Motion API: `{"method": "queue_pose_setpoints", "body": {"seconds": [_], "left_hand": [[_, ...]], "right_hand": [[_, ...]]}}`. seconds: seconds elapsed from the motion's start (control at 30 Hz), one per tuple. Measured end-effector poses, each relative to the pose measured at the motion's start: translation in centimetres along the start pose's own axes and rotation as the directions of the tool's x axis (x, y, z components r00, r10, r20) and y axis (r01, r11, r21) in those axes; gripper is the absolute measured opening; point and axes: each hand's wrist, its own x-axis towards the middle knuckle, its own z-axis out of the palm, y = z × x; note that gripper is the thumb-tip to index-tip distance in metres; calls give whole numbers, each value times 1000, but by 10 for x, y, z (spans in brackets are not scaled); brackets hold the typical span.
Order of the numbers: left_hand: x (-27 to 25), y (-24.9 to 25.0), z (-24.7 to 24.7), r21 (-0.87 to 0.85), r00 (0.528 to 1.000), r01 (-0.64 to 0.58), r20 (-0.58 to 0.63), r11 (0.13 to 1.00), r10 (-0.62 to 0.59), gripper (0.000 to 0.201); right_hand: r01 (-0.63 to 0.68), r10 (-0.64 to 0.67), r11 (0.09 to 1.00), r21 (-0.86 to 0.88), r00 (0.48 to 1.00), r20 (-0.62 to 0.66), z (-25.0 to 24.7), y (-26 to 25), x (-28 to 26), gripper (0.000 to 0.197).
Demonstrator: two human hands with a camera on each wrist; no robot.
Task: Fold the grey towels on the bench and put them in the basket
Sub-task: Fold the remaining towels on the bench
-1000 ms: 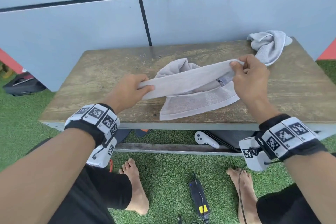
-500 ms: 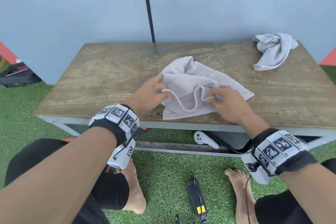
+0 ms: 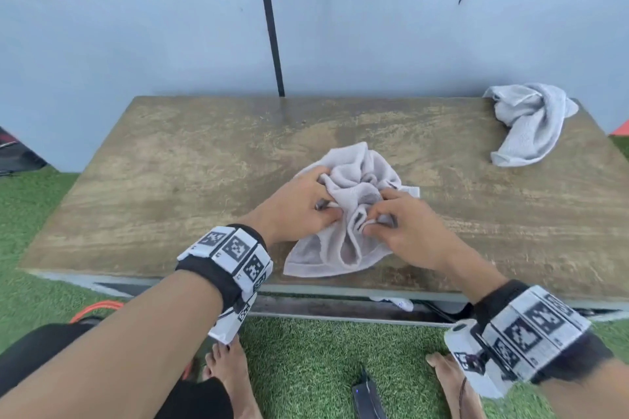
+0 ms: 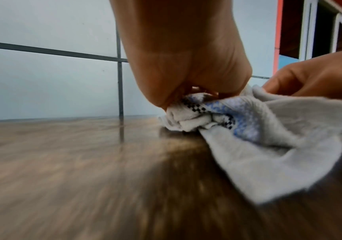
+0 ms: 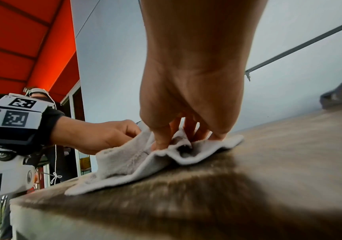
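Left hand (image 3: 299,207) and right hand (image 3: 401,228) close together, fingers curled (both pinching cloth), forearms extended forward

A towel (image 3: 343,214) lies bunched on the bench (image 3: 170,180) near its front edge. A second towel (image 3: 527,122) lies at the bench's far right corner, well apart. A wall (image 3: 136,44) stands behind the bench.

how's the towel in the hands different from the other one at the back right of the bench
The near towel is pinched by the left hand and right hand; the far towel lies untouched. The near towel sits by the front edge of the bench, the far towel at its back right corner. Both are grey, crumpled and unfolded.
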Motion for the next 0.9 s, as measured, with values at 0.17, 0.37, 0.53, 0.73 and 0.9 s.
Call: {"method": "queue_pose_setpoints", "body": {"seconds": [0.17,0.37,0.53,0.73,0.9], "left_hand": [[72,-6,-51,98,980,52,-198,994,-31,24],[155,-30,-140,38,853,204,-497,978,-159,36],[164,-49,-190,-13,692,264,-694,964,-199,33],[144,-55,-233,-335,586,270,-687,903,-430,22],[141,-36,-236,-603,609,89,-597,793,-523,19]], "right_hand": [[-11,-2,997,-83,988,-154,-52,-17,87,23],[-26,-61,974,-226,929,-366,-151,-40,203,20],[-119,-27,973,-197,793,-609,-203,-42,230,22],[-108,184,983,151,674,-715,-222,-38,227,11],[36,228,940,339,673,-704,-221,-54,215,8]]}}
